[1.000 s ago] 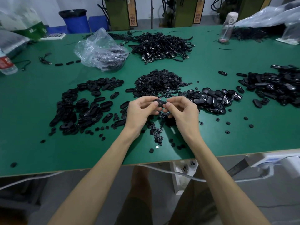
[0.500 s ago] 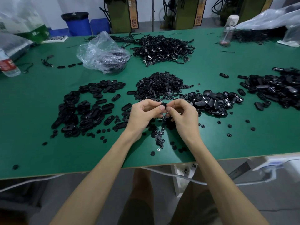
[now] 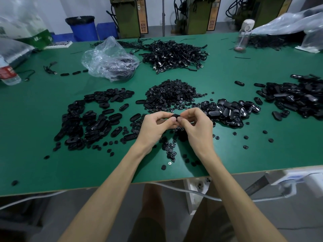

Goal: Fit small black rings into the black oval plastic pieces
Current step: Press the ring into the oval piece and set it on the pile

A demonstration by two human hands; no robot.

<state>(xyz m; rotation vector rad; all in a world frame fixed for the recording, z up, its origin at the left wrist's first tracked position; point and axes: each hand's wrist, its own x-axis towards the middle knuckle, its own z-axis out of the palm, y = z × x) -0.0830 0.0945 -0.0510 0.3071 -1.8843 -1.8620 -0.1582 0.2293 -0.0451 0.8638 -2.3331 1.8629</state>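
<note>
My left hand (image 3: 155,127) and my right hand (image 3: 195,126) meet above the green table (image 3: 43,165), both pinching one black oval plastic piece (image 3: 175,117) between their fingertips. Most of the piece is hidden by my fingers, so I cannot see a ring in it. A heap of small black rings (image 3: 172,96) lies just behind my hands. Loose black oval pieces (image 3: 92,117) spread out to the left. A glossier pile of oval pieces (image 3: 227,110) lies to the right. Scattered rings (image 3: 170,151) sit below my hands.
A crumpled clear plastic bag (image 3: 110,60) and a mound of black cables (image 3: 173,55) lie farther back. Another black pile (image 3: 297,96) is at the far right. A water bottle (image 3: 7,74) stands at the left edge, a clear bottle (image 3: 243,36) at the back right.
The hands stay together on the same oval piece, with small finger shifts. The view has tilted slightly, so everything sits a little lower in the frame.
</note>
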